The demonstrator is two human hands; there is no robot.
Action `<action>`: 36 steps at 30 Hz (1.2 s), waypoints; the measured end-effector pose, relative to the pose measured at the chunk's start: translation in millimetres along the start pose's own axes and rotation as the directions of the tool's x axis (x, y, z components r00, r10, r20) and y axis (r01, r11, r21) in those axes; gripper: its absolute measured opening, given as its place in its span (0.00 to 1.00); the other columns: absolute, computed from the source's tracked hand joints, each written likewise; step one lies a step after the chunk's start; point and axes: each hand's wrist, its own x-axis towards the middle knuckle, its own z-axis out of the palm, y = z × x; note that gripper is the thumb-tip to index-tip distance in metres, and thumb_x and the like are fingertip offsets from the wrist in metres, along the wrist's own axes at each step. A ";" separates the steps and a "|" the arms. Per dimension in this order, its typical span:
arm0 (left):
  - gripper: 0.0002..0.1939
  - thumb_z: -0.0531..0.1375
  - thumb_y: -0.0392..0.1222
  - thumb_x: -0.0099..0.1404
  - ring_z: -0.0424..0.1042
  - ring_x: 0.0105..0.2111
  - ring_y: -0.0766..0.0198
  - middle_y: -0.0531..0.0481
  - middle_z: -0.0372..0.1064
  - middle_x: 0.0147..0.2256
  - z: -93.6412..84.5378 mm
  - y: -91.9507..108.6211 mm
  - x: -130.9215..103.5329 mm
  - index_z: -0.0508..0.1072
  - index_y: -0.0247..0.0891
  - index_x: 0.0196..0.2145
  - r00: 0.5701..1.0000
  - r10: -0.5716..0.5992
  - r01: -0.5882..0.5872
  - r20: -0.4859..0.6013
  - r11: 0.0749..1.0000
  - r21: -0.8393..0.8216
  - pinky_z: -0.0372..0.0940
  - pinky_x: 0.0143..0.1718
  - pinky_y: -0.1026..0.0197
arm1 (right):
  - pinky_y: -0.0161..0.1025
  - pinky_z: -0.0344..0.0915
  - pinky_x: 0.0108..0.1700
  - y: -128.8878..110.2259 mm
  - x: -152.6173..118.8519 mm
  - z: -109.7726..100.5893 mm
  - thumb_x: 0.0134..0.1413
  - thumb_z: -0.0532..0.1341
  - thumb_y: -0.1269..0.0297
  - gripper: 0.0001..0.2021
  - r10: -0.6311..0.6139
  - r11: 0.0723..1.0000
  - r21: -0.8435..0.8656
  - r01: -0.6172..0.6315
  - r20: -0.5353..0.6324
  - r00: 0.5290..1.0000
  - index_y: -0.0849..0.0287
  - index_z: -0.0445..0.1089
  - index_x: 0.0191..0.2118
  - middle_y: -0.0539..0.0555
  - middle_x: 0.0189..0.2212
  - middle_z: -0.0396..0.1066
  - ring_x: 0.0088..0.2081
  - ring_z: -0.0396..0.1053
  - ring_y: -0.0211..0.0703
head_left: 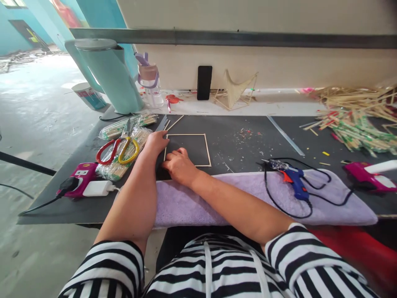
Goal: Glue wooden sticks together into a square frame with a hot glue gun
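Note:
A square of thin wooden sticks (207, 150) lies flat on the dark grey tabletop in front of me. My left hand (157, 142) is at its far left corner, fingers closed around the end of the left side. At the near left corner, my right hand (180, 165) has its fingers bent and pressed together on the sticks. Part of the left side and that near corner are hidden by my hands. Beyond my left hand lie a few loose sticks (176, 123). Scissors (124, 145) with red and yellow handles rest on wrapped stick bundles (116, 169) to the left.
A blue glue gun (296, 182) with a looping cord lies on the purple cloth (189, 205). Power strips (83, 176) sit left and right. Behind stand a kettle (107, 76), a bottle (151, 89), a phone (204, 82) and a stick model (237, 91). Stick piles (356, 128) lie right.

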 end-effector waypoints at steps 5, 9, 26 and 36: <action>0.27 0.60 0.41 0.65 0.74 0.54 0.54 0.45 0.76 0.54 -1.0 -1.1 0.0 0.73 0.40 0.61 0.997 0.040 -0.043 0.059 0.998 0.046 0.64 0.57 0.60 | 0.52 0.47 0.54 3.3 1.9 4.2 0.63 0.56 0.72 0.12 -0.010 0.999 0.035 0.009 0.005 1.000 0.56 0.79 0.39 0.55 0.39 0.75 0.44 0.64 0.47; 0.26 0.59 0.41 0.66 0.73 0.55 0.54 0.43 0.74 0.56 -1.1 -0.4 0.1 0.73 0.38 0.61 0.996 0.041 -0.045 0.074 0.997 0.057 0.64 0.58 0.61 | 0.51 0.47 0.53 4.1 3.1 5.6 0.62 0.57 0.72 0.12 -0.011 0.998 0.059 0.010 0.007 1.000 0.56 0.78 0.37 0.54 0.38 0.75 0.43 0.64 0.46; 0.27 0.60 0.41 0.65 0.74 0.54 0.53 0.43 0.75 0.55 0.2 -2.6 -0.3 0.73 0.39 0.61 0.997 0.055 -0.057 0.053 0.997 0.043 0.65 0.57 0.60 | 0.49 0.52 0.53 5.4 -1.3 -12.7 0.68 0.55 0.66 0.14 0.114 0.975 0.194 -0.107 -0.027 0.993 0.53 0.78 0.49 0.55 0.44 0.77 0.47 0.70 0.46; 0.26 0.60 0.42 0.65 0.70 0.58 0.52 0.43 0.73 0.57 1.3 -3.5 1.3 0.73 0.37 0.60 0.997 0.047 -0.048 0.059 0.999 0.013 0.62 0.60 0.59 | 0.42 0.67 0.46 89.1 -74.8 -72.9 0.57 0.63 0.72 0.15 0.538 0.816 0.301 -0.494 -0.081 0.839 0.55 0.80 0.49 0.53 0.38 0.79 0.38 0.73 0.43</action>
